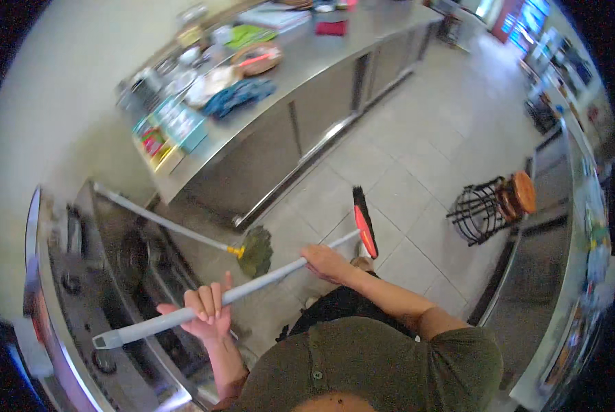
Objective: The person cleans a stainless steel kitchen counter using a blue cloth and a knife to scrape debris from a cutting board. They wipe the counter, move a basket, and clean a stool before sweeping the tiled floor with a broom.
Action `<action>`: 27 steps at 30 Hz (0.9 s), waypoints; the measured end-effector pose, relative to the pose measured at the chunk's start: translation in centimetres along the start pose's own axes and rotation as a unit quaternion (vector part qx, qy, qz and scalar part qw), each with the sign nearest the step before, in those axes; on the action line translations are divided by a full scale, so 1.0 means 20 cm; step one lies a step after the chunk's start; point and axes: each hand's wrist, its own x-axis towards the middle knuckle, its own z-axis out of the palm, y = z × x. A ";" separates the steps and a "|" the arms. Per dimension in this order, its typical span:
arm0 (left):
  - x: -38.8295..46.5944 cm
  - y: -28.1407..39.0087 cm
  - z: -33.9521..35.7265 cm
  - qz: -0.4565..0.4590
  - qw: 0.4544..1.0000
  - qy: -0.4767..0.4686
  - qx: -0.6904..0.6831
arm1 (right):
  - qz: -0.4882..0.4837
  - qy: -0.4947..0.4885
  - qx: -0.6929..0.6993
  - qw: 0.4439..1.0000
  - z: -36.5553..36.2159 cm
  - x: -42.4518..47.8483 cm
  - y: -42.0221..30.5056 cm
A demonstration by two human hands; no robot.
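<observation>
A broom with a pale grey handle (266,280) slants across the view, its hanging end at the lower left. Near that end, my left hand (207,309) is closed around the handle, with the thumb and one finger sticking out. Farther along, my right hand (328,262) grips the same handle. The red and black broom head (365,226) is over the tiled floor in front of my feet; whether its bristles touch the tiles I cannot tell. A mop with a grey-green head (256,251) and a yellow joint leans at the left, near my left hand.
A long steel counter (312,82) holds a blue cloth (240,97), boxes and a basket (258,57). At the right, a black wire-sided stool with an orange-brown top (523,192) is beside another counter (544,288). A stove (96,309) borders the left side.
</observation>
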 end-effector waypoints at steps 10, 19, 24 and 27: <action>0.92 -1.17 0.57 -0.159 0.948 -0.266 -0.067 | 0.339 0.008 0.051 0.939 -0.85 -0.84 0.72; 1.49 -2.19 1.10 -0.167 0.954 -0.227 -0.106 | 0.395 0.206 -0.207 0.871 -1.58 -0.97 1.53; 1.70 -2.73 1.14 -0.252 0.834 -0.479 -0.105 | 0.538 0.227 -0.208 0.785 -1.72 -1.03 1.95; 1.80 -3.18 1.09 -0.314 0.793 -0.515 0.090 | 0.636 0.250 -0.108 0.722 -1.67 -1.14 2.28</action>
